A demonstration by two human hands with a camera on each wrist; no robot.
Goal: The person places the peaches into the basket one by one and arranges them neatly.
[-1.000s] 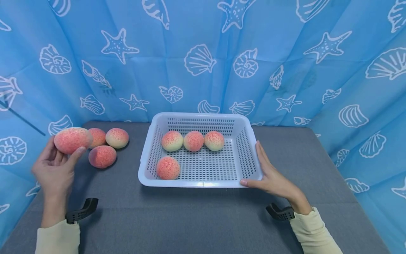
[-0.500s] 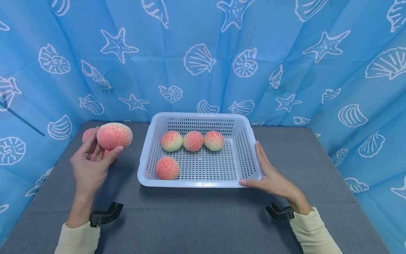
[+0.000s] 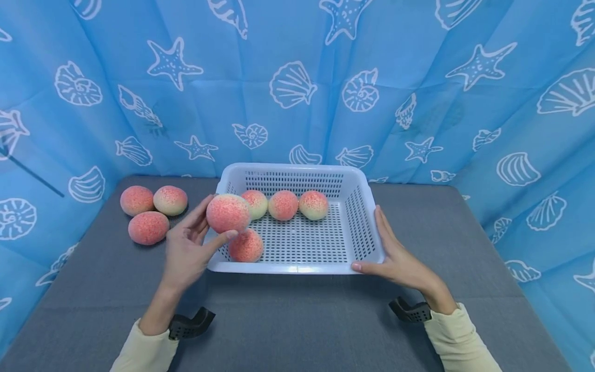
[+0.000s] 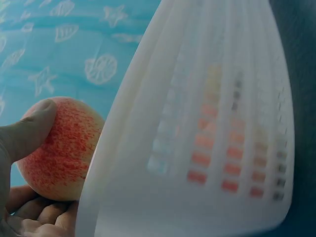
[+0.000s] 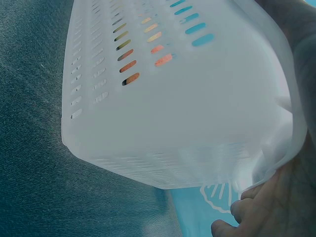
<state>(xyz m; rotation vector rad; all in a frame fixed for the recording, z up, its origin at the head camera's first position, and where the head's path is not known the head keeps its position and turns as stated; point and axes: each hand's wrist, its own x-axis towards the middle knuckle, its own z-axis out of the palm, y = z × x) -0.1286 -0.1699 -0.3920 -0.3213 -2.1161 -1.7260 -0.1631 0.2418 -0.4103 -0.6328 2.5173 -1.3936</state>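
In the head view my left hand point(image 3: 188, 253) holds a pink-and-cream peach point(image 3: 228, 213) between thumb and fingers, above the left rim of a white plastic basket point(image 3: 297, 269). The left wrist view shows the thumb across this peach point(image 4: 64, 148), with the other fingers beneath it, beside the slotted basket wall point(image 4: 133, 197). My right hand point(image 3: 400, 263) grips the basket's front right corner, its thumb on the front rim and its fingers along the right side. Inside the basket, three peaches point(image 3: 283, 205) line the back and another peach point(image 3: 246, 247) sits at the front left, partly covered by the held one.
Three more peaches point(image 3: 149, 228) lie close together on the grey tablecloth point(image 3: 297, 325), left of the basket. Behind the table hangs a blue curtain point(image 3: 251, 82) with white shells and starfish. A black wrist mount point(image 3: 190, 324) sits on each forearm.
My left hand has carried its peach rightward from beside the loose peaches to over the basket's left rim. Those loose peaches are uncovered again. The right hand and basket have stayed put.
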